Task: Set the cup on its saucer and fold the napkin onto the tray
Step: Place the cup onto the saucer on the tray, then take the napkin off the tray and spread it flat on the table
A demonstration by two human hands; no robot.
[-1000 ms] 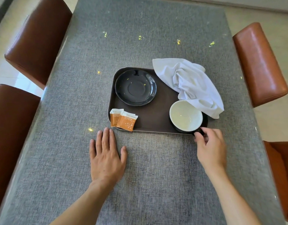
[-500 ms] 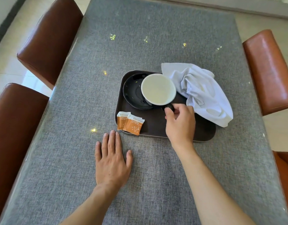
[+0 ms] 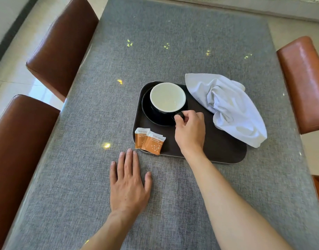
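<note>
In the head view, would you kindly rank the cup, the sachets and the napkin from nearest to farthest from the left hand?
From the left hand, flat on the table:
1. Sachets: just beyond its fingertips, on the tray's near left corner.
2. Cup: farther back on the saucer, its handle held by the right hand.
3. Napkin: far right, crumpled over the tray's edge.

Beyond the right hand (image 3: 189, 131), the cup (image 3: 167, 97) is black outside, cream-white inside, on a black saucer (image 3: 151, 114) and dark brown tray (image 3: 218, 148). Right of that hand, the napkin (image 3: 227, 107) is pale bluish-white. The sachets (image 3: 149, 140) are orange and white with white star specks. The surface (image 3: 83, 186) is grey woven; the chairs (image 3: 61, 46) are reddish-brown.
</note>
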